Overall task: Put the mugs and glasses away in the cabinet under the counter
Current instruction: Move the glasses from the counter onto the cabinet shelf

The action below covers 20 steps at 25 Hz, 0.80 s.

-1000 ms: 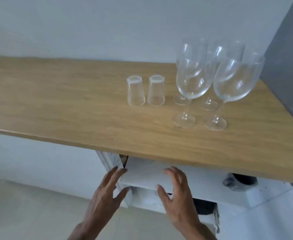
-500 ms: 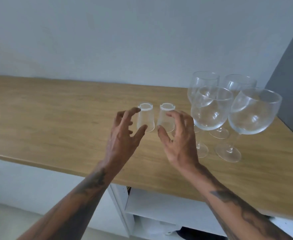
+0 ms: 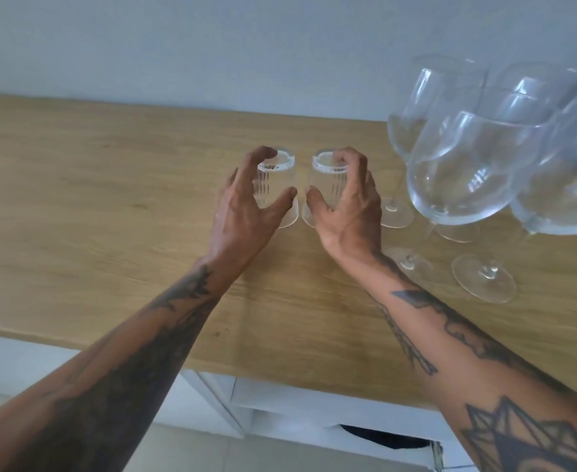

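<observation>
Two small clear tumblers stand upside down, side by side, on the wooden counter (image 3: 109,199). My left hand (image 3: 242,212) wraps the left tumbler (image 3: 280,178), fingers over its upturned base and thumb on its front. My right hand (image 3: 348,212) holds the right tumbler (image 3: 328,180) the same way. Both tumblers still rest on the counter. Several large wine glasses (image 3: 464,172) stand upright in a cluster just to the right of my right hand.
The open white cabinet (image 3: 280,407) shows under the counter's front edge, with a dark object (image 3: 382,439) inside it. A pale wall runs behind the counter and a grey panel closes the far right corner. The wine-glass feet sit close to my right wrist.
My hands rose from the cabinet below the counter, reached over the counter to the two tumblers, and have closed around them. The view has moved closer to the glasses.
</observation>
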Each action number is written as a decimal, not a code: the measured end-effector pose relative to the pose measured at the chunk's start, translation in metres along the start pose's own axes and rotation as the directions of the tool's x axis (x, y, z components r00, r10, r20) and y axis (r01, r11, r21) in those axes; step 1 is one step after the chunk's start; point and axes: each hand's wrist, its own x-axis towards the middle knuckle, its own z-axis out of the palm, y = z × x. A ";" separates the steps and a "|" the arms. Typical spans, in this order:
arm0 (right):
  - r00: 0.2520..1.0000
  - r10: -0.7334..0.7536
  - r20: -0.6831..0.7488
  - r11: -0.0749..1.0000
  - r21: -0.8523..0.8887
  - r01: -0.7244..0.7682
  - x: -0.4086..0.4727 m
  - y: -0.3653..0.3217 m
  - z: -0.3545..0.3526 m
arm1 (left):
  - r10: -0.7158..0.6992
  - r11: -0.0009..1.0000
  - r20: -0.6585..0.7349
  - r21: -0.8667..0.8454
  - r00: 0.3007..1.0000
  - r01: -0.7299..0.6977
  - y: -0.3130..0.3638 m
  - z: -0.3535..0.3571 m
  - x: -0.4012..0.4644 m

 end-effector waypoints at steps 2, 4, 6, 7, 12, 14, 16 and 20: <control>1.000 -0.022 0.008 1.000 0.021 0.022 -0.006 -0.001 -0.007 | -0.005 1.000 -0.007 -0.002 1.000 0.005 0.009 -0.005 -0.006; 0.998 -0.054 0.020 0.998 0.040 0.053 -0.017 -0.004 -0.017 | -0.028 1.000 -0.018 -0.006 0.999 0.027 0.022 -0.016 -0.018; 0.996 -0.092 0.020 0.994 0.054 0.091 -0.031 -0.011 -0.031 | -0.050 0.998 -0.032 -0.027 0.998 0.049 0.037 -0.031 -0.033; 0.994 -0.111 0.013 0.992 0.063 0.110 -0.039 -0.016 -0.038 | -0.060 0.998 -0.041 -0.039 0.997 0.059 0.045 -0.039 -0.041; 0.975 -0.220 -0.001 0.966 0.135 0.219 -0.095 -0.053 -0.093 | -0.111 0.991 -0.103 -0.083 0.989 0.103 0.093 -0.091 -0.109; 0.968 -0.250 0.012 0.955 0.170 0.245 -0.120 -0.064 -0.115 | -0.142 0.985 -0.128 -0.115 0.982 0.128 0.104 -0.110 -0.141; 0.963 -0.268 0.035 0.947 0.194 0.257 -0.144 -0.068 -0.133 | -0.158 0.980 -0.136 -0.139 0.978 0.139 0.110 -0.125 -0.172; 0.960 -0.251 0.127 0.944 0.251 0.214 -0.200 -0.057 -0.151 | -0.181 0.973 -0.106 -0.160 0.978 0.163 0.101 -0.133 -0.235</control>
